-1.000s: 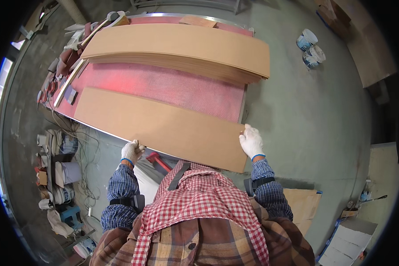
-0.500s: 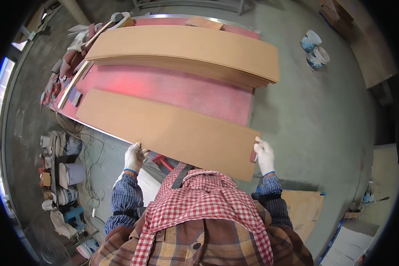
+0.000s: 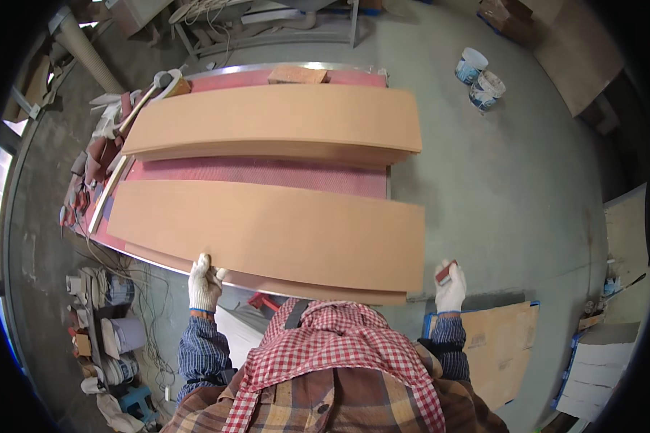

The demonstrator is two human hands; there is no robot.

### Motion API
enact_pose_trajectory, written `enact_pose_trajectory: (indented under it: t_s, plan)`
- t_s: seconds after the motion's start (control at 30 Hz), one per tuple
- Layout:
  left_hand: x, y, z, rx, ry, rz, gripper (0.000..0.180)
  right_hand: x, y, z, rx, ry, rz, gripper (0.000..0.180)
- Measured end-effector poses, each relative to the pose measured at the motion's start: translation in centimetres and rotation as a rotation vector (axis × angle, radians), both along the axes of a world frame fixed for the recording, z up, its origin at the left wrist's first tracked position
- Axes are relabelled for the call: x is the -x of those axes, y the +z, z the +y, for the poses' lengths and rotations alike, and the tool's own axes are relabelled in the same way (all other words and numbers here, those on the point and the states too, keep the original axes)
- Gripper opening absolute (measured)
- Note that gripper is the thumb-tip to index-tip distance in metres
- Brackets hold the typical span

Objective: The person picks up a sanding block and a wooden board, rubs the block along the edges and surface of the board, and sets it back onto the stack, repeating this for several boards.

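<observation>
A long tan board [image 3: 267,227] lies across the near side of the red-topped table. Beneath it, a strip of another board [image 3: 332,290] shows along the near edge. My left hand [image 3: 204,285], in a white knit glove, has its fingers closed at the upper board's near edge, left of the middle. My right hand [image 3: 451,289], gloved alike, is off the board's right end and apart from it. It grips a small reddish-brown sanding block [image 3: 444,273], partly covered by the fingers.
A stack of similar boards [image 3: 274,119] occupies the table's [image 3: 267,170] far half, a wood block [image 3: 296,75] behind it. Tools and cloths [image 3: 97,155] crowd the left end. Two buckets [image 3: 487,90] stand on the floor at far right; cables [image 3: 148,310] trail at lower left.
My right hand has come away from the board's right end with the sanding block. The near board sits straighter in view, and a lower board's edge now shows. The whole view has shifted.
</observation>
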State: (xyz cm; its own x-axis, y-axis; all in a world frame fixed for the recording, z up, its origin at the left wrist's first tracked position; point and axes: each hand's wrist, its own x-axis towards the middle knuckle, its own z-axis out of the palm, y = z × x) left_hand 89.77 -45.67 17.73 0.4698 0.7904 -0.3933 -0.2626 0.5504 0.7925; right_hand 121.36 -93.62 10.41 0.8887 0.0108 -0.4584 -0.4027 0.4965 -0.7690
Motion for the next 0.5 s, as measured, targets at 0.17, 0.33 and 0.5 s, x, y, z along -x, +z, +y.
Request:
enact_pose_trajectory:
  t_s: [0.17, 0.33, 0.5]
  plan:
    - [-2.5, 2.2, 4.7, -0.115, -0.035, -0.142, 0.02, 2.0, 0.2, -1.4, 0.013, -0.098, 0.038, 0.027]
    - [-11.3, 5.5, 8.5, -0.165, 0.005, -0.147, 0.014, 3.8, 0.7, -0.8, 0.046, -0.137, 0.007, 0.023]
    - [-19.2, 4.8, 14.4, -0.195, -0.076, -0.122, 0.02, 5.9, 2.6, 0.7, 0.106, -0.094, 0.025, 0.021]
